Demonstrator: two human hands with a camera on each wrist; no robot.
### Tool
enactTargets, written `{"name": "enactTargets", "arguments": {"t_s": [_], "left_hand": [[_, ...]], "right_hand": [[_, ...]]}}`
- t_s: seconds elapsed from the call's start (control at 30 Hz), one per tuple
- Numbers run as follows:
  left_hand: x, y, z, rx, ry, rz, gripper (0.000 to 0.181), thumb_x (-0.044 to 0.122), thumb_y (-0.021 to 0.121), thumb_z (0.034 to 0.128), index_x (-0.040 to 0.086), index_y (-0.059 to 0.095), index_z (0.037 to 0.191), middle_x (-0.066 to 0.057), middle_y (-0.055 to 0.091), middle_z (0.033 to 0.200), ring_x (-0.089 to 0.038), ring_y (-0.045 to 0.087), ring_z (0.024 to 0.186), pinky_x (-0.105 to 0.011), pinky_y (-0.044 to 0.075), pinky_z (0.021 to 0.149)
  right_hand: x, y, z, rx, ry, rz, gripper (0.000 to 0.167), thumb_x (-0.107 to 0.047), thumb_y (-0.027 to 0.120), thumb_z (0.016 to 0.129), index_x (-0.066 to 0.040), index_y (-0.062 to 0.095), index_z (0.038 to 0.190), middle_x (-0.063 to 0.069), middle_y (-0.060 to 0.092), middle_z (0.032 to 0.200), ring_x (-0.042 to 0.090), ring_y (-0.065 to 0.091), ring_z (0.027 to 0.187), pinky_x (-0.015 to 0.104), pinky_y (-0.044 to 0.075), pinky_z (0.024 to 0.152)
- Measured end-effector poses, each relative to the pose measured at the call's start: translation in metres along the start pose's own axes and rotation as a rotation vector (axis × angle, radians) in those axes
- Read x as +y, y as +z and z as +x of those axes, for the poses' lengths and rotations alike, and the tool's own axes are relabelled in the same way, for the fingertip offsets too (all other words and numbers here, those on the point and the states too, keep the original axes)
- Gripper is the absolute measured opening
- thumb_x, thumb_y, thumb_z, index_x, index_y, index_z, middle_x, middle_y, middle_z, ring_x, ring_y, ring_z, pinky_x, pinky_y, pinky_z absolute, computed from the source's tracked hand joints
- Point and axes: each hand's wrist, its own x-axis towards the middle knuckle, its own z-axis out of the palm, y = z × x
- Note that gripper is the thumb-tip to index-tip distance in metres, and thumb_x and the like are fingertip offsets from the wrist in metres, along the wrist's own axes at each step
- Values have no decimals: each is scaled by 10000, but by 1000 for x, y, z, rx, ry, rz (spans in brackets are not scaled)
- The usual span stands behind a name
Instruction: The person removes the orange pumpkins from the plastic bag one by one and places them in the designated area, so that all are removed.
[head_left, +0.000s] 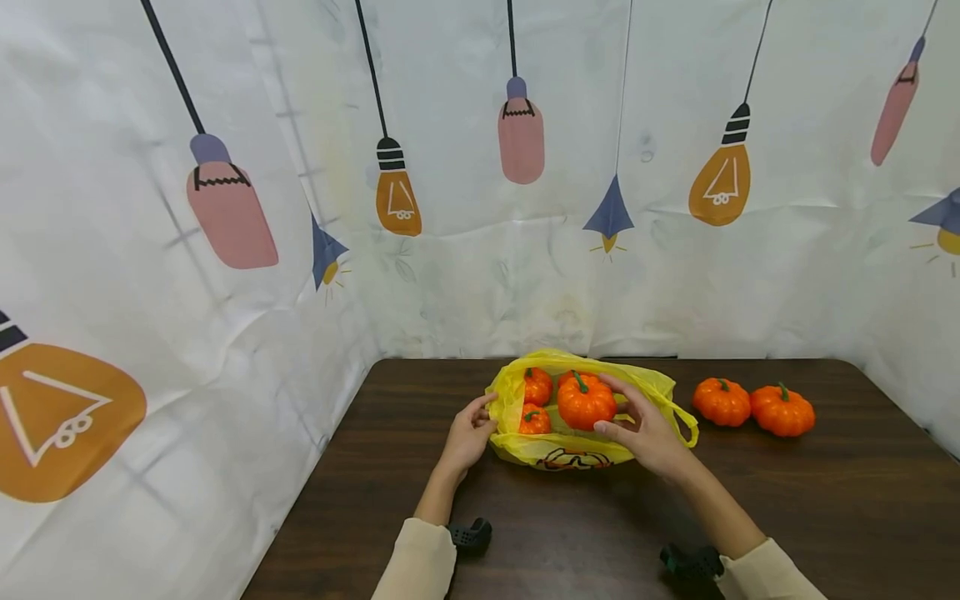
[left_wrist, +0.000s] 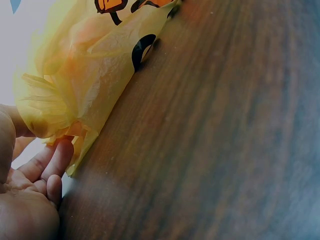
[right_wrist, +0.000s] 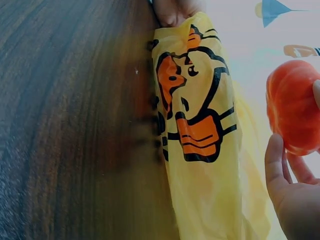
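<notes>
A yellow plastic bag (head_left: 652, 381) with a black-and-orange cartoon print lies on its side on the dark table, its mouth spread wide. My left hand (head_left: 467, 435) pinches the bag's left edge; in the left wrist view its fingers (left_wrist: 59, 157) meet the bunched plastic. Between thumb and fingers, my right hand (head_left: 654, 433) grips a small orange toy pumpkin (head_left: 585, 405) with a green stem, over the bag's opening. The same pumpkin (right_wrist: 292, 107) shows beside the bag in the right wrist view. Inside the bag sit an upper pumpkin (head_left: 537, 386), a lower pumpkin (head_left: 535, 421) and another, partly hidden behind the held one.
Two more orange pumpkins, a left one (head_left: 722, 402) and a right one (head_left: 782, 410), rest side by side on the wooden table (head_left: 570, 525), right of the bag. A white curtain (head_left: 465, 283) printed with lamps hangs behind the table and along its left.
</notes>
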Motion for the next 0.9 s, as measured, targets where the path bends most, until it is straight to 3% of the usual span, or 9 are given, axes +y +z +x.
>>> {"name": "enactTargets", "arguments": {"t_s": [0.1, 0.27, 0.57, 0.73, 0.9], "left_hand": [[-9, 2, 4, 18, 5, 6, 484, 44, 579, 997, 119, 552, 1475, -117, 571, 1077, -154, 520, 863, -263, 469, 715], [-11, 2, 4, 25, 4, 1, 477, 60, 585, 994, 174, 576, 1457, -95, 565, 1066, -147, 519, 846, -251, 472, 703], [-9, 2, 5, 19, -3, -9, 484, 40, 578, 995, 134, 559, 1470, -105, 557, 1068, -141, 495, 841, -256, 465, 717], [5, -1, -1, -9, -2, -16, 491, -1, 567, 984, 54, 541, 1472, -128, 551, 1046, -158, 505, 837, -288, 482, 736], [24, -3, -14, -18, 9, -14, 485, -11, 563, 977, 25, 545, 1460, -112, 540, 1020, -147, 493, 821, -249, 471, 713]], "right_hand": [[-2, -3, 0, -7, 0, 26, 722, -122, 712, 962, -131, 356, 1590, 198, 297, 1594, 136, 574, 1137, 241, 574, 877], [-7, -9, -1, -5, 2, 13, 709, -119, 701, 970, -133, 356, 1589, 195, 301, 1584, 99, 583, 1111, 265, 586, 860], [-16, -24, -2, 25, -49, -21, 698, -94, 686, 975, -92, 352, 1588, 167, 333, 1556, 59, 588, 1110, 209, 562, 883], [-22, -34, -4, 57, -52, -44, 689, -109, 673, 988, -132, 350, 1596, 109, 354, 1545, 40, 589, 1110, 197, 553, 889], [-27, -45, -7, 75, -77, -50, 675, -80, 629, 1010, -119, 320, 1609, 54, 373, 1529, 21, 582, 1140, 197, 552, 882]]}}
